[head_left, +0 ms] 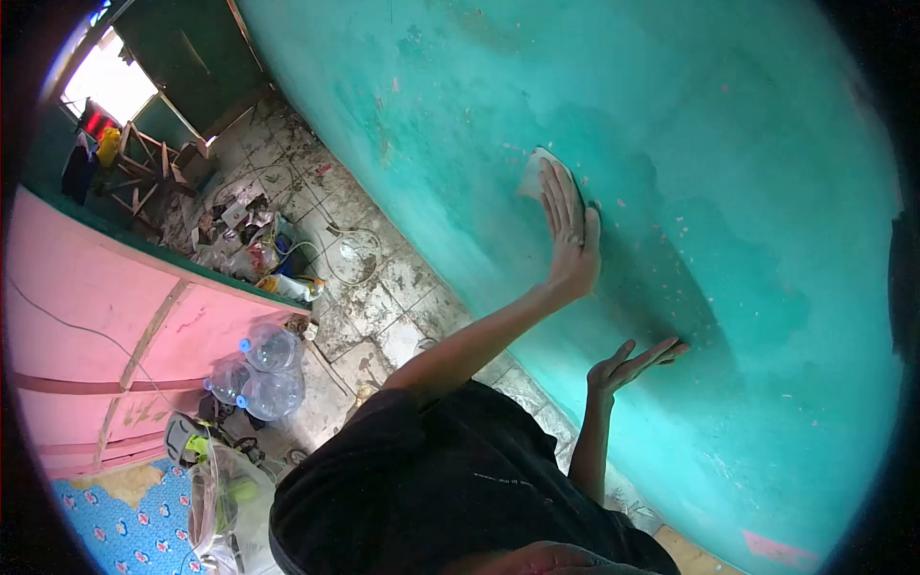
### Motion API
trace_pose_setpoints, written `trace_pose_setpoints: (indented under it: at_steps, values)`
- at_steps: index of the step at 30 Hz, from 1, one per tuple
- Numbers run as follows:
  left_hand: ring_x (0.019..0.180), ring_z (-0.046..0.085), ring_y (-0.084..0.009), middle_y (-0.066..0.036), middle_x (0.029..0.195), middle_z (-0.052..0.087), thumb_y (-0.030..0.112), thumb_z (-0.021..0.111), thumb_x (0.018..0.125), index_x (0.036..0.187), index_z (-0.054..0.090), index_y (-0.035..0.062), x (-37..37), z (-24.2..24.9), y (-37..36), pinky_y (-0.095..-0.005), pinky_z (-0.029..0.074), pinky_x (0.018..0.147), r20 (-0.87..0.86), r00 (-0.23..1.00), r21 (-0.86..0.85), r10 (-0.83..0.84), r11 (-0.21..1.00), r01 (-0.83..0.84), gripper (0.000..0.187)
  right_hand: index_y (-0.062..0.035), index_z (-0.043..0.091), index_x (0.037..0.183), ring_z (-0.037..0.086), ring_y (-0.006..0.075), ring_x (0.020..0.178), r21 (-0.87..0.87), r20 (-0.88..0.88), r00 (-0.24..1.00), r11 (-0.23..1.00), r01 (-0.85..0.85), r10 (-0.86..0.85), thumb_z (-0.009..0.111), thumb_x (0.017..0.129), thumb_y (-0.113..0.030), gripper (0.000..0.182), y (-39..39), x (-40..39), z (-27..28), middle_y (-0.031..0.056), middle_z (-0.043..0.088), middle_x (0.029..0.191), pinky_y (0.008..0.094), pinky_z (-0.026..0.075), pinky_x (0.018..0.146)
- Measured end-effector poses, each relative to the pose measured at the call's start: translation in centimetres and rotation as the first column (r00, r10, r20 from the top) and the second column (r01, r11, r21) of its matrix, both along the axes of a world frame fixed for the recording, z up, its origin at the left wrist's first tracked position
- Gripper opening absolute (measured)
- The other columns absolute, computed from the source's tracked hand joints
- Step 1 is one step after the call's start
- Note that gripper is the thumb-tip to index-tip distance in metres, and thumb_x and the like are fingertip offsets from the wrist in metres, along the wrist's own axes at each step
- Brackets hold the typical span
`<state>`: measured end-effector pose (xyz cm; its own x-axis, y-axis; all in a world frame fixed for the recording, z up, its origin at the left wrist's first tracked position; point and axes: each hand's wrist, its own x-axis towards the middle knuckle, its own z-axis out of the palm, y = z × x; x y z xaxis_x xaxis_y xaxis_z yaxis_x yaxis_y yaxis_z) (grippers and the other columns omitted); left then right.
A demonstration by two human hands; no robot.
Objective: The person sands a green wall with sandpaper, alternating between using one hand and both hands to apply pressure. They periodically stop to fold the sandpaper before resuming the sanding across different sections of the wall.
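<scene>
My left hand lies flat against a turquoise wall, fingers stretched upward over a pale, dark-edged sheet of sandpaper. The sheet sticks out past the fingers on the left and is pressed between them and the wall; much of it is hidden under the hand. Dust whitens these fingers. Lower and to the right, my right hand has its fingers extended and thumb apart, fingertips right at the wall, holding nothing. Darker patches and small pale specks mark the paint around both hands.
Dirty floor tiles run along the wall's foot. Large clear water bottles stand by a pink partition, near a plastic bag. Farther off lie a litter heap, a looped hose and a wooden frame.
</scene>
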<state>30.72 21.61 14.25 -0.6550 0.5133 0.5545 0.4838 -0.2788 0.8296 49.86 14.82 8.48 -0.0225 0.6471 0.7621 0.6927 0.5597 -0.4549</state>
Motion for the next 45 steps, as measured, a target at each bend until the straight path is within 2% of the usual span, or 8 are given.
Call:
trace_pose_setpoints:
  at_steps: [8, 16, 18, 22, 28, 35, 40, 45]
  values:
    - [0.154, 0.001, -0.0319, -0.019, 0.166, -0.001, 0.038, 0.028, 0.109, 0.157, 0.004, -0.0035, -23.6, 7.6, 5.5, -0.0410, 0.003, 0.125, 0.210, 0.965, 0.228, 0.157, 0.952, -0.204, 0.068, 0.0025, 0.008, 0.158, -0.002, 0.0406, 0.153, 0.069, 0.018, 0.996, 0.993, -0.094, 0.093, 0.039, 0.106, -0.026, 0.067, -1.2, 4.0, 0.6, 0.0246, 0.002, 0.165, 0.0576, -0.003, 0.120]
    - [0.154, -0.003, -0.0322, -0.018, 0.166, -0.007, 0.021, 0.035, 0.107, 0.157, -0.006, -0.0016, 6.0, 6.4, 0.0, -0.0475, -0.002, 0.124, -0.128, 0.984, -0.096, 0.124, 0.986, -0.137, 0.069, 0.0018, 0.008, 0.158, 0.001, 0.0399, 0.153, 0.064, -0.066, 0.996, 0.996, -0.054, 0.058, 0.039, 0.107, -0.029, 0.067, -1.2, 6.9, 1.2, 0.0243, 0.005, 0.165, 0.0578, 0.000, 0.120]
    - [0.154, -0.003, -0.0328, -0.020, 0.166, -0.006, 0.027, 0.033, 0.108, 0.157, -0.005, -0.0026, -2.4, 9.6, 1.5, -0.0482, -0.002, 0.124, -0.059, 0.995, 0.304, 0.075, 0.951, -0.054, 0.069, 0.0016, 0.008, 0.158, 0.002, 0.0399, 0.153, 0.071, -0.067, 0.996, 0.996, -0.058, 0.063, 0.039, 0.107, -0.029, 0.067, -1.4, 8.2, 1.7, 0.0244, 0.005, 0.165, 0.0581, 0.000, 0.120]
    - [0.154, -0.002, -0.0322, -0.021, 0.166, -0.004, 0.041, 0.027, 0.108, 0.157, -0.001, -0.0027, -16.1, 10.1, 4.4, -0.0454, 0.000, 0.124, 0.053, 0.992, 0.266, 0.111, 0.956, -0.121, 0.071, 0.0013, 0.009, 0.158, 0.002, 0.0401, 0.153, 0.055, -0.085, 0.994, 0.996, -0.065, 0.069, 0.038, 0.107, -0.030, 0.066, -2.5, 10.6, 1.6, 0.0244, 0.005, 0.165, 0.0590, 0.000, 0.120]
    - [0.154, -0.008, -0.0327, -0.018, 0.166, -0.007, 0.029, 0.025, 0.109, 0.157, -0.001, -0.0022, 10.8, 4.5, -2.4, -0.0487, -0.005, 0.123, -0.126, 0.991, -0.005, -0.037, 0.999, 0.037, 0.064, 0.0013, 0.009, 0.158, 0.002, 0.0391, 0.153, 0.050, -0.067, 0.990, 0.991, -0.121, 0.125, 0.037, 0.107, -0.030, 0.066, -1.8, 11.9, 1.1, 0.0236, 0.005, 0.165, 0.0589, -0.002, 0.120]
    - [0.154, -0.003, -0.0330, -0.020, 0.166, -0.004, 0.035, 0.026, 0.109, 0.157, 0.001, -0.0030, -6.8, 7.6, 3.6, -0.0491, -0.003, 0.123, 0.019, 0.991, 0.254, 0.132, 0.958, -0.133, 0.066, 0.0017, 0.010, 0.158, 0.003, 0.0382, 0.154, 0.033, -0.058, 0.980, 0.982, -0.188, 0.190, 0.037, 0.106, -0.029, 0.066, -2.4, 13.3, 1.3, 0.0233, 0.006, 0.165, 0.0583, -0.003, 0.119]
    - [0.154, -0.002, -0.0335, -0.021, 0.166, -0.003, 0.034, 0.026, 0.109, 0.158, 0.002, -0.0012, 13.1, 0.9, -0.7, -0.0502, -0.003, 0.123, -0.024, 0.997, 0.048, 0.075, 0.996, -0.074, 0.065, 0.0014, 0.010, 0.158, 0.003, 0.0380, 0.154, 0.025, -0.085, 0.980, 0.983, -0.180, 0.182, 0.037, 0.106, -0.029, 0.065, -2.4, 12.3, 0.9, 0.0228, 0.006, 0.165, 0.0586, -0.003, 0.119]
    - [0.153, -0.004, -0.0373, -0.023, 0.165, -0.003, 0.035, 0.026, 0.109, 0.157, 0.003, -0.0027, 2.1, 5.2, 0.6, -0.0488, -0.001, 0.123, 0.018, 0.992, 0.202, 0.123, 0.971, -0.124, 0.065, 0.0012, 0.010, 0.158, 0.003, 0.0382, 0.154, 0.033, -0.078, 0.976, 0.979, -0.202, 0.204, 0.036, 0.107, -0.031, 0.065, -2.7, 12.6, 0.9, 0.0232, 0.006, 0.165, 0.0590, -0.002, 0.119]
